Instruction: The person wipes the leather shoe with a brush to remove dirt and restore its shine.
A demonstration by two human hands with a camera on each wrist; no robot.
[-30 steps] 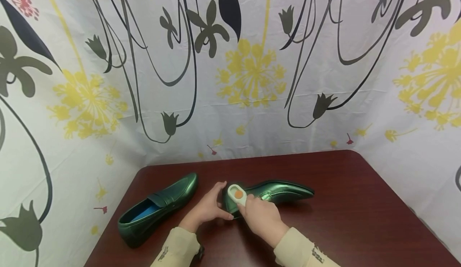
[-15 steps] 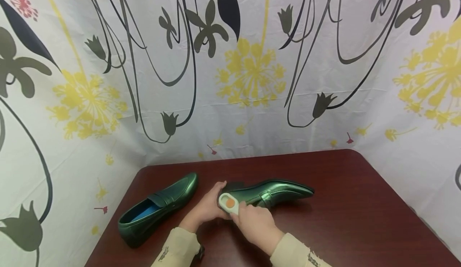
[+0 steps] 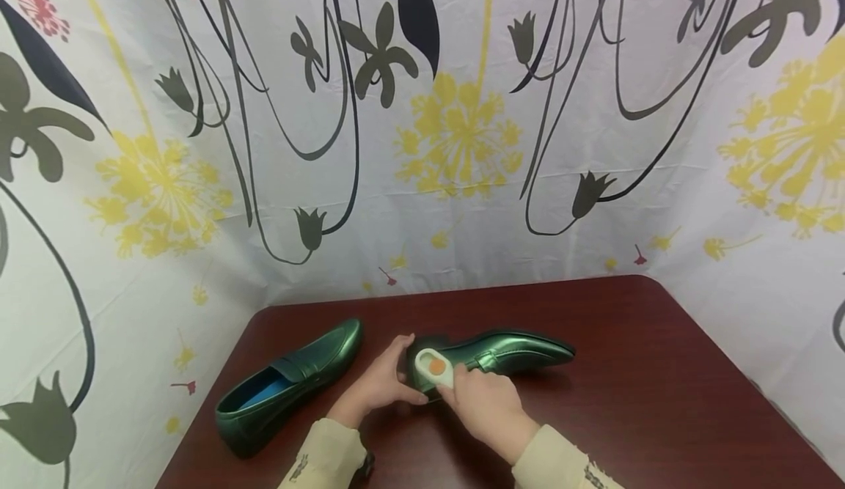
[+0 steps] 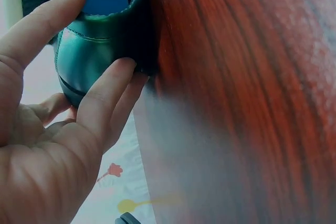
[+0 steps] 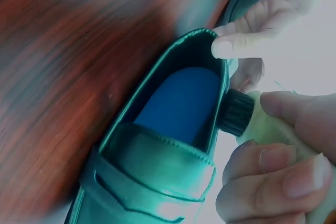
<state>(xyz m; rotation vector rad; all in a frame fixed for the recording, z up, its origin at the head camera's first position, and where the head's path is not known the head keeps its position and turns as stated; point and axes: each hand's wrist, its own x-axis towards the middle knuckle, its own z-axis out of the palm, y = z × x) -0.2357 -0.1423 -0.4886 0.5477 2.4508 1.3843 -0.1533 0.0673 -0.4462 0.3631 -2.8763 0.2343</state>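
A shiny green loafer lies tilted on its side, toe to the right, with its blue insole showing in the right wrist view. My left hand holds its heel, thumb at the collar and fingers along the back. My right hand grips a small brush with a pale body and an orange spot. Its short dark bristles touch the side of the loafer near the heel. A second green loafer sits upright on the left, near neither hand.
Both shoes are on a dark red-brown wooden table with rounded back corners. A white cloth with flower prints hangs behind it and along both sides.
The brush in my right hand slid left to the heel half a second ago and is now back to the right along the loafer's side. My left hand keeps its hold.
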